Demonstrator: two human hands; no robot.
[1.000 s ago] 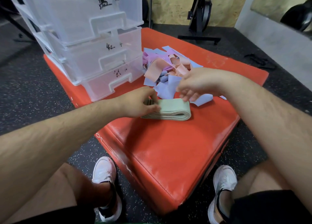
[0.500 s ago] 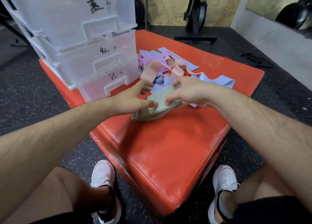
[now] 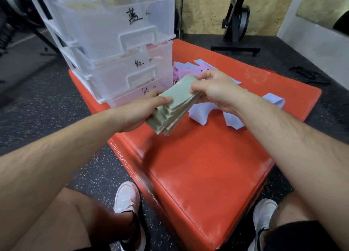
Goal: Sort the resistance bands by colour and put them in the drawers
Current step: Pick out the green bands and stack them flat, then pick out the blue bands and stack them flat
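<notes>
A folded stack of pale green resistance bands (image 3: 173,107) is held tilted above the red padded box (image 3: 198,165). My left hand (image 3: 143,110) grips its near left end and my right hand (image 3: 215,88) grips its far right end. Behind my right hand lies a loose pile of purple, pink and light blue bands (image 3: 188,69), partly hidden. More light blue bands (image 3: 232,118) lie flat under my right wrist. A clear plastic drawer unit (image 3: 117,48) with three handwritten labelled drawers, all closed, stands at the box's far left corner.
The red box sits on dark speckled gym flooring (image 3: 47,107). A black exercise machine stand (image 3: 236,23) is at the back by a wooden wall. My two white shoes (image 3: 126,197) rest on the floor on either side of the box's near corner.
The green stack lay flat on the box a second ago. Both hands took hold of it and lifted it up and towards the drawers. The camera moved closer.
</notes>
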